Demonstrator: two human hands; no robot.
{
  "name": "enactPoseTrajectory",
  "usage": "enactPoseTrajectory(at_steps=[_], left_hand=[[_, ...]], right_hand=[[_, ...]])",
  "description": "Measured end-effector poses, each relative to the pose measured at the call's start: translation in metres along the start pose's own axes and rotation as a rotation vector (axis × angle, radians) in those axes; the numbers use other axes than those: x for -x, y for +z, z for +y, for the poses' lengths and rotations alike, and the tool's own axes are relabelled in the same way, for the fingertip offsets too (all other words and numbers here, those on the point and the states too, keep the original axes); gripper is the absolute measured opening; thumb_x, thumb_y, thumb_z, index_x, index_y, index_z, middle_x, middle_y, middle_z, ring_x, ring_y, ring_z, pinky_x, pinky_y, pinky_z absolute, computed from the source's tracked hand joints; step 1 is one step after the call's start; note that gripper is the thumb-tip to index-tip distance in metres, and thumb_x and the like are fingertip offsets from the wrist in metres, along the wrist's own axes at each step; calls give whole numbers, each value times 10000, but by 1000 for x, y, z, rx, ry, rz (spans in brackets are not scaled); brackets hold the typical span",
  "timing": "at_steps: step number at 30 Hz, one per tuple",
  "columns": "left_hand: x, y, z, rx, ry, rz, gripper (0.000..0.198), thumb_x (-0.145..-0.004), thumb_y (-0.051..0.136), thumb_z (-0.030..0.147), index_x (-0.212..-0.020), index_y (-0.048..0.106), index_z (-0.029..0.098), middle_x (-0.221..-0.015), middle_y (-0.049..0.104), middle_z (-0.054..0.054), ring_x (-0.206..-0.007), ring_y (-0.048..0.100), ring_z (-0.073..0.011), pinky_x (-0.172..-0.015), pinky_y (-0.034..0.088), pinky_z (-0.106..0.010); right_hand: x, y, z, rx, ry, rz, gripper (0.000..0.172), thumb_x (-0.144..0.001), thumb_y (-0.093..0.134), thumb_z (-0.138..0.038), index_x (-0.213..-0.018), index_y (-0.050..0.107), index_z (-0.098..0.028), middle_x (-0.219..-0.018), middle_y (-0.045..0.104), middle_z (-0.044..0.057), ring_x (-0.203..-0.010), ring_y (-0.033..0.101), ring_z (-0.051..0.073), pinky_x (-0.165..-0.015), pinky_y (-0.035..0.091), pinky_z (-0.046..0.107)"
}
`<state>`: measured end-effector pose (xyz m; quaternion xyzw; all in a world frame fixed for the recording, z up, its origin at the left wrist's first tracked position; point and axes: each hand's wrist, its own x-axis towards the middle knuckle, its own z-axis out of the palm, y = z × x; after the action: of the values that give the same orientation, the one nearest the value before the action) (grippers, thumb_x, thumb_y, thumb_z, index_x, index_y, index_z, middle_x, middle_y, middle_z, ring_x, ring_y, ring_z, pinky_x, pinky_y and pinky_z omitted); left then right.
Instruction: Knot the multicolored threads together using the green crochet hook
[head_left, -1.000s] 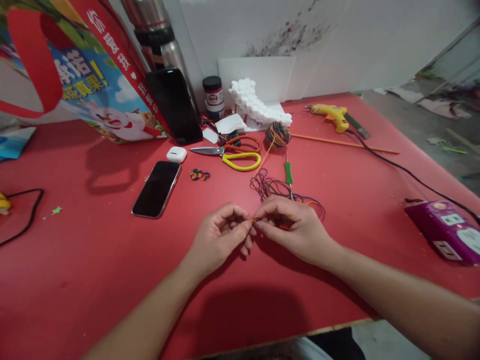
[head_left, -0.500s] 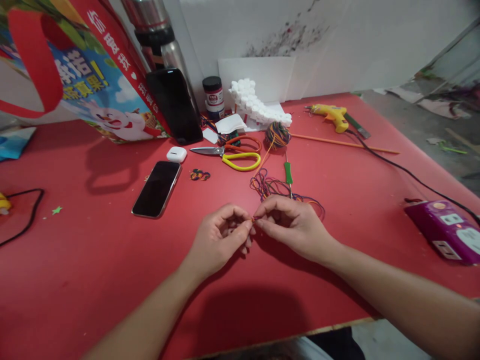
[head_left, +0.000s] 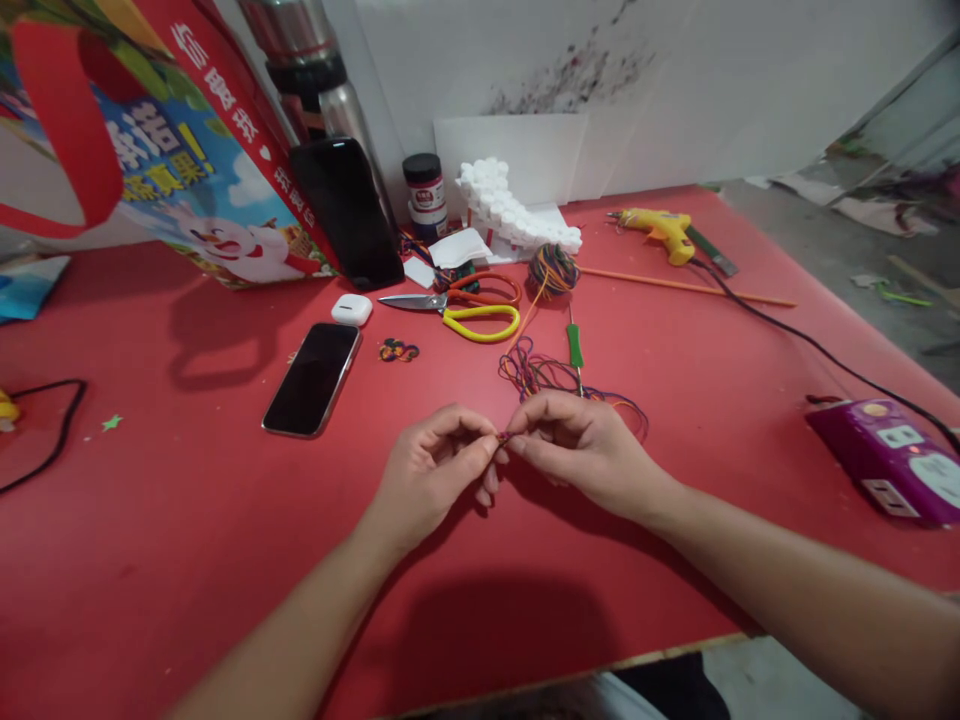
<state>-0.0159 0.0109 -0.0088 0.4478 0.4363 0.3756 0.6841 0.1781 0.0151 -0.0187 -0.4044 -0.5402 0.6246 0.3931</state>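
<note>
Fingertips of my left hand point(head_left: 442, 462) and my right hand point(head_left: 577, 445) meet over the red table, pinching a small bit of multicoloured cord point(head_left: 503, 438) between them. Most of that bit is hidden by the fingers. Just behind my right hand lies a loose tangle of the same cord point(head_left: 536, 370), which runs back to a wound ball of cord point(head_left: 553, 270). A green-handled crochet hook point(head_left: 575, 346) rests across the tangle, its lower end close to my right knuckles. Left of the tangle sits a small knotted cord piece point(head_left: 398, 350).
Scissors point(head_left: 480, 310) lie behind my hands, near a white earphone case point(head_left: 352, 309) and a phone point(head_left: 312, 380). Another phone point(head_left: 349, 212) leans by a gift bag point(head_left: 225, 200). A yellow glue gun point(head_left: 660, 232) and a purple power box point(head_left: 889, 460) are on the right.
My left hand has shifted very slightly left, and a little more of the pinched cord shows between the fingertips. My right hand keeps its pinch; the other things stay put.
</note>
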Motion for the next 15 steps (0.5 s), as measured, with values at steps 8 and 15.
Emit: enactPoseTrajectory(at_steps=[8,15], left_hand=[[2,2,5,-68,8,10,143,-873,748,299,-846,653,195,-530,645,50,-372,603,-110,-405,507,-203],[1,1,1,-43,5,-2,148,-879,750,308,-866,654,196,-502,644,54,-369,613,-115,-401,502,-190]], right_hand=[[0,2,-5,-7,13,45,157,-812,762,-250,-818,615,-196,-586,540,-71,-473,417,62,-452,326,206],[-2,1,-1,-281,171,-9,249,-781,840,-316,-805,635,-176,-541,543,-84,-413,391,42,-403,298,186]])
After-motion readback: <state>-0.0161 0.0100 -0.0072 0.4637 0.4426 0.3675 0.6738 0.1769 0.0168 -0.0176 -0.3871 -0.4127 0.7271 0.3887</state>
